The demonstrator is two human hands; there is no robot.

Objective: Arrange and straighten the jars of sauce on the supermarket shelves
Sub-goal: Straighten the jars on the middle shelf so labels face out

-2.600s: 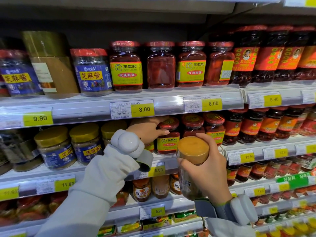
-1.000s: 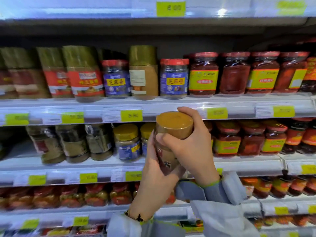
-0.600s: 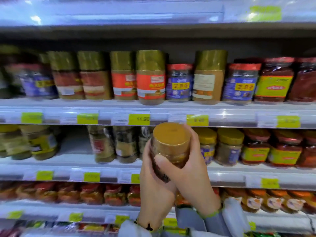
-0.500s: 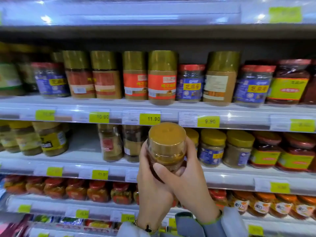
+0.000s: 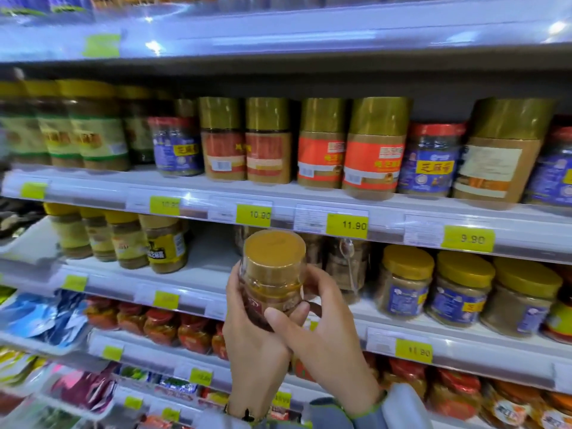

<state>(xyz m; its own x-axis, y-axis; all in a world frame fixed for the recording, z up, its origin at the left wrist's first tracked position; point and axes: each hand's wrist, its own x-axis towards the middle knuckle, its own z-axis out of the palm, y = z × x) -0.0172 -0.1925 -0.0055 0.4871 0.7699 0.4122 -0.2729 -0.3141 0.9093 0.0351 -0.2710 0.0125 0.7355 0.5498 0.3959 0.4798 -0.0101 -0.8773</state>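
You hold the gold-lidded jar [image 5: 272, 274] upright in front of the middle shelf [image 5: 198, 274]; your left hand [image 5: 257, 345] and right hand [image 5: 328, 339] both wrap around its lower body, fingers curled.

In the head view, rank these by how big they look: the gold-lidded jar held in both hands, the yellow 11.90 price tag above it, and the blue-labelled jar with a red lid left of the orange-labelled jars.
1. Held jar, largest, though nearest the camera
2. Blue-labelled jar
3. 11.90 tag
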